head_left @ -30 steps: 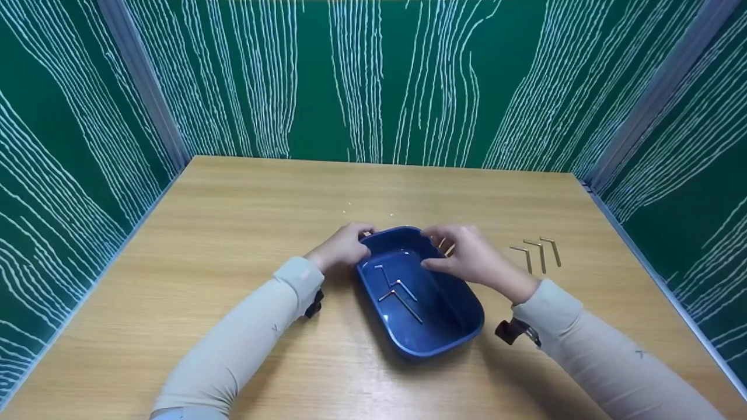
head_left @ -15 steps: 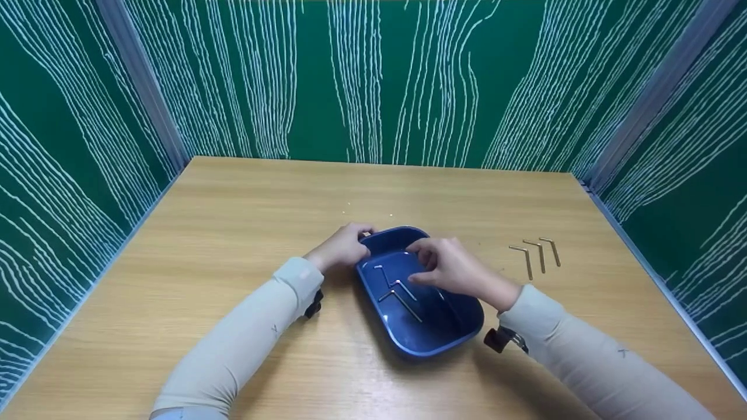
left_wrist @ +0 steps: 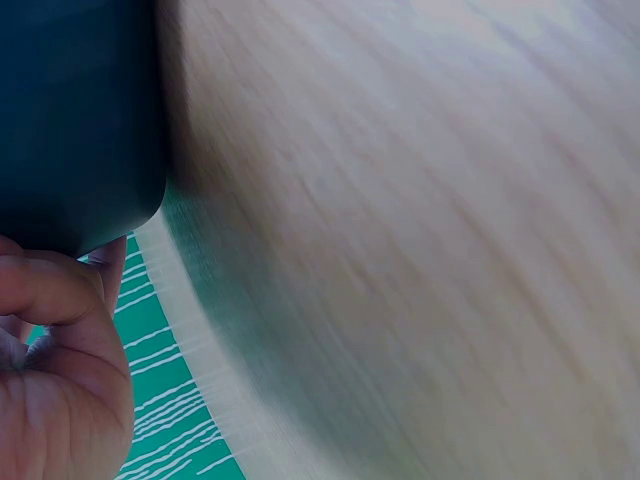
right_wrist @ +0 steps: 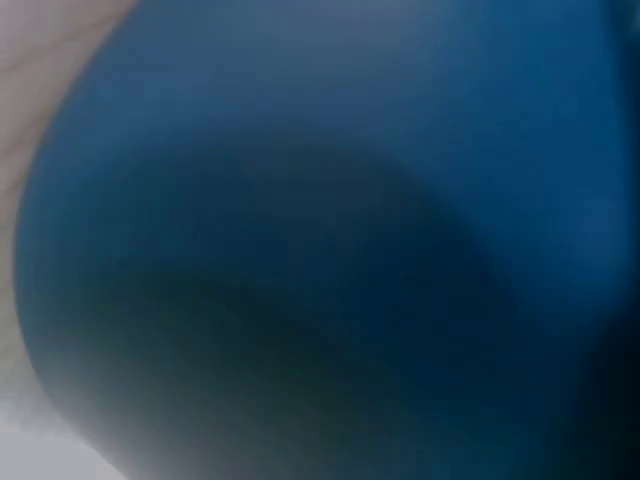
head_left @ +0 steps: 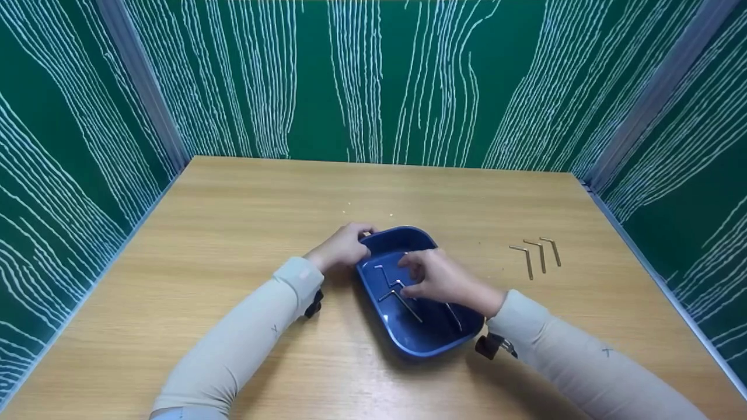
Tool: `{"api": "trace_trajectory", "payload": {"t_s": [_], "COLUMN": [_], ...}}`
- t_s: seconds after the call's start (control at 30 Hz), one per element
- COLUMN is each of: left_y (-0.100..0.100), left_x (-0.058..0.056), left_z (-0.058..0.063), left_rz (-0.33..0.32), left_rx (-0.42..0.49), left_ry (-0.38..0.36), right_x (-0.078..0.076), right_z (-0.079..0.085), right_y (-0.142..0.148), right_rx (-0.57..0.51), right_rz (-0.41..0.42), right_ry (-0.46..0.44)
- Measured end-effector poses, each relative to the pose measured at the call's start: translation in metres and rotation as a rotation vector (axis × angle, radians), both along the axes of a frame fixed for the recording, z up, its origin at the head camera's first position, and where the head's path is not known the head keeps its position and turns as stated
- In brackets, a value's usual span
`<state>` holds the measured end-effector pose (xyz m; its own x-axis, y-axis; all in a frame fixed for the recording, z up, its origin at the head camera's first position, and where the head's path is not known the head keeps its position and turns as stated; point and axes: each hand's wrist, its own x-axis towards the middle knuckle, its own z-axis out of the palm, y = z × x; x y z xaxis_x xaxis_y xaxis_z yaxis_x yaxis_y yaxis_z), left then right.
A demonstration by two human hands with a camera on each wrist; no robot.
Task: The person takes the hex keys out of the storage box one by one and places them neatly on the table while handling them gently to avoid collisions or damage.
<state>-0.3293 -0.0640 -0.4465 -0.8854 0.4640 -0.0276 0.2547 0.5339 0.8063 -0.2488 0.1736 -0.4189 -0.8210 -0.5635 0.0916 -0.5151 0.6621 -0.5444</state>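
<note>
L-key newly vis. in bin nr R hand

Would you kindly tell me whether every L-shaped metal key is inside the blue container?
No, three L-shaped keys lie on the wooden table, right of the blue container.

The left hand grips the far left corner of the blue tray, its sleeved forearm slanting from the tray's near left. The right hand hovers over the tray, thumb and forefinger parted, wrist by its right rim.
</note>
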Motion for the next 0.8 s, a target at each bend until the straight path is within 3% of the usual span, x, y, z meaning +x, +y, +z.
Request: {"api": "trace_trajectory", "payload": {"t_s": [0.27, 0.8], "left_y": [0.0, 0.0], "left_x": [0.001, 0.001], "left_z": [0.0, 0.0], "left_rz": [-0.009, -0.013], "left_rx": [-0.003, -0.008], "left_ry": [0.008, 0.028], "right_x": [0.004, 0.01], "right_z": [-0.009, -0.016], "right_y": [-0.007, -0.016], "right_rx": [0.061, 0.179], "right_rz": [0.035, 0.024], "right_ry": [0.027, -0.061]}}
